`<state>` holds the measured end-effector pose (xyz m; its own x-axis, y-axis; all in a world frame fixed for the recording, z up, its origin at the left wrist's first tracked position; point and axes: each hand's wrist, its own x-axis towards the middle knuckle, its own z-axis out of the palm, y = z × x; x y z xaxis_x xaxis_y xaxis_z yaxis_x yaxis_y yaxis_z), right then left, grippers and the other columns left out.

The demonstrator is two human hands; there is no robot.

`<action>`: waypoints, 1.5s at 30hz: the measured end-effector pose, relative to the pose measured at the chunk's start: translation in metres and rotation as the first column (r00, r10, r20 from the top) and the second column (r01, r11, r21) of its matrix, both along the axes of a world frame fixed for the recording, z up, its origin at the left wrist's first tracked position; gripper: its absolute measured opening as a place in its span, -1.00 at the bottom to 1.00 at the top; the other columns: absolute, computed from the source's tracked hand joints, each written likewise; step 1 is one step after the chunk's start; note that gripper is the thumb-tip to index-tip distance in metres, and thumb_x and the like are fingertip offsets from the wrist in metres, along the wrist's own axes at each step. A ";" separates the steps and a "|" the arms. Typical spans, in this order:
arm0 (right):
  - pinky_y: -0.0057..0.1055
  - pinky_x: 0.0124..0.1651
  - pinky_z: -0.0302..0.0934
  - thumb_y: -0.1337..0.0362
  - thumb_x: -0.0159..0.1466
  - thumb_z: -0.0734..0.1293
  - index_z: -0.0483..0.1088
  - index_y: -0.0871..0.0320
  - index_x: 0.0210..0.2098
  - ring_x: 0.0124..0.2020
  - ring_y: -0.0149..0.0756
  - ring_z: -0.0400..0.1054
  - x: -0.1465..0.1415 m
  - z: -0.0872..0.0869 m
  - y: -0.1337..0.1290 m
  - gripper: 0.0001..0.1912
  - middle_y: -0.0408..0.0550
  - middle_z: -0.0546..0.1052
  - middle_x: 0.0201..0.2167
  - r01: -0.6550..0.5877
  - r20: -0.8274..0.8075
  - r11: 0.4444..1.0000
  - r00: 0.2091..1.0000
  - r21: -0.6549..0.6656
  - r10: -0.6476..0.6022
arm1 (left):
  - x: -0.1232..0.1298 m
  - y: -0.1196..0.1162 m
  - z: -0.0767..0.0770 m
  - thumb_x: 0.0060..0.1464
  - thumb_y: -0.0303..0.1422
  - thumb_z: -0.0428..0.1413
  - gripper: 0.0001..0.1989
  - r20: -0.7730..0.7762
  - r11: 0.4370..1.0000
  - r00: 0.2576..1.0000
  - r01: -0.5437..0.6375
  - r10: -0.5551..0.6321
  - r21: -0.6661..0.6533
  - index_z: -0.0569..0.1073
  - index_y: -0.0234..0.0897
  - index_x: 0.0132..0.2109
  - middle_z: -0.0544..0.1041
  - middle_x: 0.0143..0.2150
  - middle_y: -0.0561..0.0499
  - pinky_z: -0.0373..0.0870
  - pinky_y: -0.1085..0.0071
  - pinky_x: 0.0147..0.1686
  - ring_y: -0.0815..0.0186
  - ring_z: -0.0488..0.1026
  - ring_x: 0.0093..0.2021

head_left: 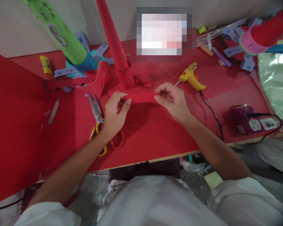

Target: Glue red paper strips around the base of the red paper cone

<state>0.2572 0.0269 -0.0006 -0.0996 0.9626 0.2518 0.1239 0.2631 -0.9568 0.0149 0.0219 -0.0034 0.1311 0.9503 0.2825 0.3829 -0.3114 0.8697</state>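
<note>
Between my two hands a red paper strip (142, 96) is stretched level above the red tabletop. My left hand (116, 110) pinches its left end between thumb and fingers. At the other end, my right hand (173, 99) pinches the strip in the same way. Just behind it rises a red paper tube (114, 37) with cut red paper pieces (142, 75) about its base. Scissors (96, 110) with yellow handles lie partly under my left wrist, beside a red loop handle (118, 139). A yellow glue gun (192, 77) rests beyond my right hand.
A green paper tube (61, 34) stands at the back left near a yellow glue stick (46, 66). A purple power box (246, 119) with a black cord sits at the right. Another red tube (273, 29) with a pink band lies at the back right. A red panel (14, 125) borders the left.
</note>
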 end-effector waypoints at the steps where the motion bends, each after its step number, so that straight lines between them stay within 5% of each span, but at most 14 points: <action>1: -0.26 -0.17 0.38 -0.03 0.28 0.49 0.44 0.03 -0.28 -0.25 -0.25 0.39 0.000 0.000 0.000 -0.70 -0.10 0.50 -0.27 0.003 -0.002 1.000 1.000 0.003 -0.003 | 0.000 0.000 0.000 0.35 -0.02 0.14 -0.69 0.002 1.000 1.000 0.003 -0.003 -0.004 0.50 -0.17 -0.10 0.52 -0.26 0.02 0.38 0.45 -0.39 0.34 0.47 -0.30; 27: -0.31 -0.19 0.34 -0.11 0.27 0.49 0.40 0.03 -0.25 -0.28 -0.28 0.34 0.000 0.000 0.000 -0.62 -0.14 0.42 -0.32 -0.073 -0.026 0.996 0.997 -0.049 0.072 | 0.001 -0.001 0.003 0.34 0.00 0.14 -0.68 0.013 1.000 1.000 -0.013 0.013 -0.019 0.49 -0.16 -0.11 0.51 -0.29 0.02 0.38 0.44 -0.39 0.34 0.47 -0.31; 45: -0.29 -0.19 0.34 0.08 0.28 0.47 0.40 0.04 -0.27 -0.31 -0.29 0.32 0.000 0.003 -0.003 -0.77 -0.14 0.41 -0.32 -0.077 -0.005 0.996 0.997 -0.047 0.077 | 0.002 -0.001 0.004 0.35 -0.05 0.15 -0.72 0.039 1.000 0.999 0.003 -0.003 -0.004 0.49 -0.18 -0.11 0.50 -0.28 0.02 0.37 0.43 -0.37 0.34 0.45 -0.30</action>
